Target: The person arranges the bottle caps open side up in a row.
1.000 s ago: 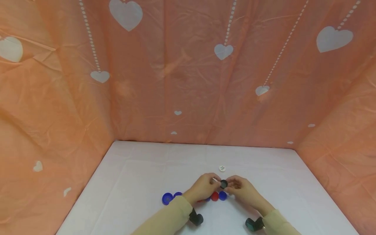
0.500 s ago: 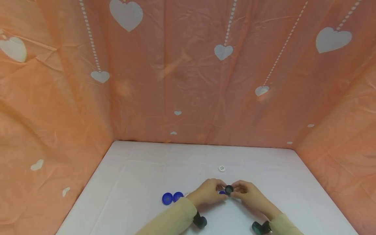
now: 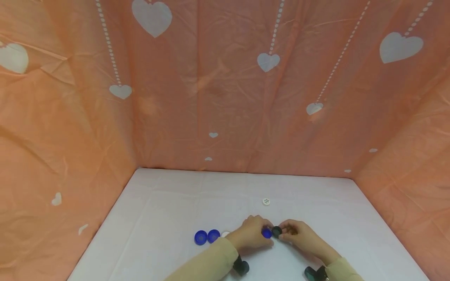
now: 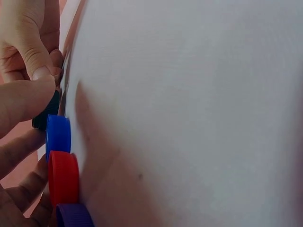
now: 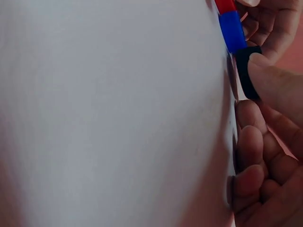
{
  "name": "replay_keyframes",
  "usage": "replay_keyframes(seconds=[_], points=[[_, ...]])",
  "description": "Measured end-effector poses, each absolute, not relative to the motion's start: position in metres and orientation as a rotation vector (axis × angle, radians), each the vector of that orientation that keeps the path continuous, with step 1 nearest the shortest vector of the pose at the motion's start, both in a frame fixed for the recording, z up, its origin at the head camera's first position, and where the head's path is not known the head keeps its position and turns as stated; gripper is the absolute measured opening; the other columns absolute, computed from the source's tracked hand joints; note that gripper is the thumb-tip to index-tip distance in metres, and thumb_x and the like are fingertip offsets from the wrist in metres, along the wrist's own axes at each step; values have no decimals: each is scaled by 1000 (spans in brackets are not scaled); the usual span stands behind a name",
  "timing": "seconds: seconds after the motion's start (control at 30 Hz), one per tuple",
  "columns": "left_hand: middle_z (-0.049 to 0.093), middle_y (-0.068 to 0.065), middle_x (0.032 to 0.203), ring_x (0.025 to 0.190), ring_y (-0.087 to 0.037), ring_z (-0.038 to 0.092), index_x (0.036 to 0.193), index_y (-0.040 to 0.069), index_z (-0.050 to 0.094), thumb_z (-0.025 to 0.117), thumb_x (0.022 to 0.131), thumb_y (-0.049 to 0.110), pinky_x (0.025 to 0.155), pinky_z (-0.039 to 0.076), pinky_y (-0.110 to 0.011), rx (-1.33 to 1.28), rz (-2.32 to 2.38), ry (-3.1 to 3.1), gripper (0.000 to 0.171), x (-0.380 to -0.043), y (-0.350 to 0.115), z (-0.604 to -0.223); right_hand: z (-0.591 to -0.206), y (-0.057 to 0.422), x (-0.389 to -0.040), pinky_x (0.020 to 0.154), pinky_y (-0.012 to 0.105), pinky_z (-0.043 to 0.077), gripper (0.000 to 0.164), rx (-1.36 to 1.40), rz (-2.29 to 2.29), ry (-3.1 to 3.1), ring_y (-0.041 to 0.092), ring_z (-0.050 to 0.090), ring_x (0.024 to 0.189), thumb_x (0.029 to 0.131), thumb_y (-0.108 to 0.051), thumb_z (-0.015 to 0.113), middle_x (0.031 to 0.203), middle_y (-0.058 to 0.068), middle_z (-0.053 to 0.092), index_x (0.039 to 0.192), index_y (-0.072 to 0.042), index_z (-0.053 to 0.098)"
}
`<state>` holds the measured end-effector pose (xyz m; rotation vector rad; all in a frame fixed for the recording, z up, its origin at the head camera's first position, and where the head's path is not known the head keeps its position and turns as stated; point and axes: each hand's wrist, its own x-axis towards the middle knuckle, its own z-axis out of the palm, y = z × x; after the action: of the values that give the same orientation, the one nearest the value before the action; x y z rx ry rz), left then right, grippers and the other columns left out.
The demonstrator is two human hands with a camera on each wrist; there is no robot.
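My right hand (image 3: 299, 233) pinches a black bottle cap (image 3: 276, 232) between thumb and fingers, at the right end of a row of caps. Beside it lies a blue cap (image 3: 266, 233). In the left wrist view a red cap (image 4: 64, 177) and a purple-blue cap (image 4: 75, 215) continue the row. My left hand (image 3: 251, 232) arches over the row, thumb on the near side and fingers behind the caps. Its fingertips are close to the blue and black caps; whether they touch is unclear. The left hand hides the middle of the row in the head view.
Two more blue caps (image 3: 200, 237) and a partly covered white cap (image 3: 225, 234) lie left of my left forearm. Farther back is a white disc with dark marks (image 3: 266, 201). The white table (image 3: 168, 203) is bordered by orange curtains (image 3: 225, 97).
Both hands have come nearer and slightly right. The black cap has moved from above the row down to its right end, beside the blue cap, still in the right fingers.
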<state>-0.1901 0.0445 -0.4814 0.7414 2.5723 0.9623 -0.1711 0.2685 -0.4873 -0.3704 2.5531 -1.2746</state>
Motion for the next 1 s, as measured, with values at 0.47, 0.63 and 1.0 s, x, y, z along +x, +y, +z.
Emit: replay_keyframes(seconds=[0.47, 0.63, 1.0], points=[[54, 11, 98, 91, -11, 46, 113, 29, 70, 83, 73, 37, 79, 41, -31, 771, 849, 2653, 43, -188, 49, -487, -492, 272, -171, 70, 25, 43, 31, -358, -1294, 2507, 17, 52, 81, 86, -24, 73, 92, 2, 59, 112, -8, 65], [54, 11, 97, 91, -10, 46, 113, 28, 70, 83, 74, 38, 80, 40, -30, 790, 828, 2664, 42, -187, 49, -485, -490, 273, -171, 70, 25, 43, 30, -388, -1273, 2508, 17, 52, 81, 87, -25, 73, 92, 2, 59, 111, -9, 65], [58, 13, 98, 96, -10, 50, 117, 26, 67, 81, 76, 36, 85, 43, -32, 691, 1001, 2556, 45, -194, 43, -482, -484, 273, -177, 74, 27, 47, 33, -385, -1267, 2527, 18, 58, 86, 89, -30, 70, 92, 1, 64, 112, -8, 64]])
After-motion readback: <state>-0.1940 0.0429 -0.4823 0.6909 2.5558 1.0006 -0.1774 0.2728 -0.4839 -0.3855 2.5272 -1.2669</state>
